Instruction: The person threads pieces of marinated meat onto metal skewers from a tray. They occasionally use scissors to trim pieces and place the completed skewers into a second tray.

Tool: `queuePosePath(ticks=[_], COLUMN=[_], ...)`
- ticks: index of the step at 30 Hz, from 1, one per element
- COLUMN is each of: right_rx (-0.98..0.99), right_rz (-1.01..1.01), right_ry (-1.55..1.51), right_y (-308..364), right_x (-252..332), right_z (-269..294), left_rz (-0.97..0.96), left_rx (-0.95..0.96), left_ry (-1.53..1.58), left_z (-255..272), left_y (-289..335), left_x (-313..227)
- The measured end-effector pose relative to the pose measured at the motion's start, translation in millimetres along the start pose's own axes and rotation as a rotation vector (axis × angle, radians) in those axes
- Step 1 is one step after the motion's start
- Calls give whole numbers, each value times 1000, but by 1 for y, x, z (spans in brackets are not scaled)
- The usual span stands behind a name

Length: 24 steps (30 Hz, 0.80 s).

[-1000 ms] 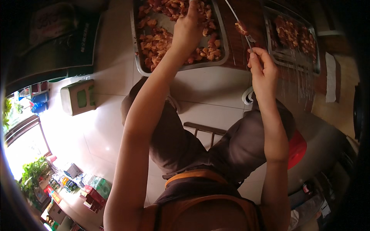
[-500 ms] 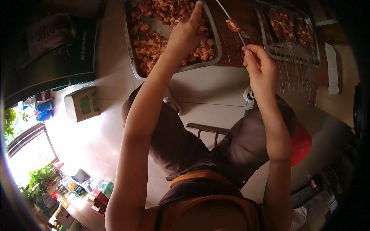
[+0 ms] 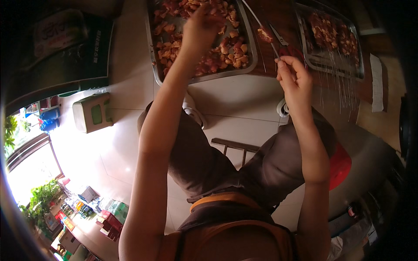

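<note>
My right hand (image 3: 297, 78) pinches the end of a thin metal skewer (image 3: 274, 49) between thumb and fingers. One chunk of raw meat (image 3: 264, 35) is threaded on it, well above my fingertips. My left hand (image 3: 201, 32) is over the large metal tray (image 3: 252, 61), which holds many loose pieces of raw meat (image 3: 233, 54). Its fingers are dark and smeared, so I cannot make out whether they grip a piece. Scissors (image 3: 279, 35) with red handles lie on the dark table just beyond my right hand.
To the right, a smaller metal tray (image 3: 360, 71) holds skewers loaded with meat (image 3: 331, 32), their bare ends over its near edge. A white strip (image 3: 376, 82) lies beside it. Below are a tiled floor, a beige stool (image 3: 89, 114) at left and something red (image 3: 340, 167) by my right leg.
My left hand has drawn back leftward over the big tray, from its right side toward its middle. The right hand still holds the skewer with one chunk. The view has shifted slightly.
</note>
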State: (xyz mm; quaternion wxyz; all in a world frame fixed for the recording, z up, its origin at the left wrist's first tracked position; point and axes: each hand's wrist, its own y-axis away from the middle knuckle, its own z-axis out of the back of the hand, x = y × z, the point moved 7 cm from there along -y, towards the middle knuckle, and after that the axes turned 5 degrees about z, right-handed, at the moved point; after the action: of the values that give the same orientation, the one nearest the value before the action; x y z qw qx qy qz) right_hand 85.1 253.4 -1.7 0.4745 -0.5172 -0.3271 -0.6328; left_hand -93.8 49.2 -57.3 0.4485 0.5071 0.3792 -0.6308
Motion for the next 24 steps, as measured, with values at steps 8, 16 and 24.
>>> queuePosePath(ticks=[8, 16, 24], right_rx=[-3, 79, 102], right_rz=[-34, 17, 237], right_ry=[-4, 131, 247], right_y=[-4, 7, 11], right_x=[-3, 12, 21], right_z=[2, -1, -17], left_rz=[-225, 221, 282], left_rx=[-42, 135, 36], left_ry=[-508, 732, 875], left_z=[-52, 7, 15], left_y=[13, 24, 28], left_x=[-29, -35, -39])
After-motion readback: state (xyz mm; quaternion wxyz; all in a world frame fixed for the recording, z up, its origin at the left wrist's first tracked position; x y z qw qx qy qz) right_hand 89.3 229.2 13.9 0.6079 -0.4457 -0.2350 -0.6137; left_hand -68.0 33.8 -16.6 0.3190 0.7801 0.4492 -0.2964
